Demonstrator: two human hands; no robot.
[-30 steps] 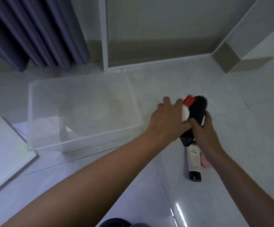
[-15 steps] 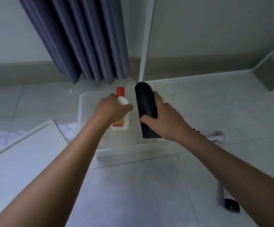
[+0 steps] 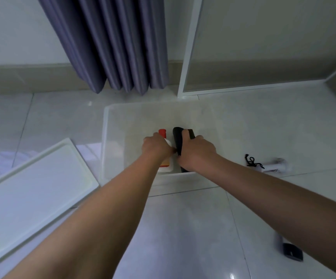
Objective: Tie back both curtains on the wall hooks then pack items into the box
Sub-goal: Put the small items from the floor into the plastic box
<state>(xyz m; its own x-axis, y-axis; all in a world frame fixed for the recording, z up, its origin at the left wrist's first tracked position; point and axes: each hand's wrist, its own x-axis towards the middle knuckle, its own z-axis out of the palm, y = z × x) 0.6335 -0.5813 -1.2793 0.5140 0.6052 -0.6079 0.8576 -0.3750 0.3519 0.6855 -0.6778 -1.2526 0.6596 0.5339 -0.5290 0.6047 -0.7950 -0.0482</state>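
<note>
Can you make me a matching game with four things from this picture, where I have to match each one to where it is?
Things:
1. white bottle with a red cap
2. long black case
3. flat white plastic lid
4. grey pleated curtain

Places:
A. hanging against the wall
B. lying on the floor left of the clear plastic box
C. in the right hand, over the box
D. in the left hand, over the box

Pairs: 1-D, 2-C, 3-B, 4-A

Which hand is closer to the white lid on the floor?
Left. The left hand holds the red-capped bottle in the box, beside the lid. The right hand is farther off.
</note>
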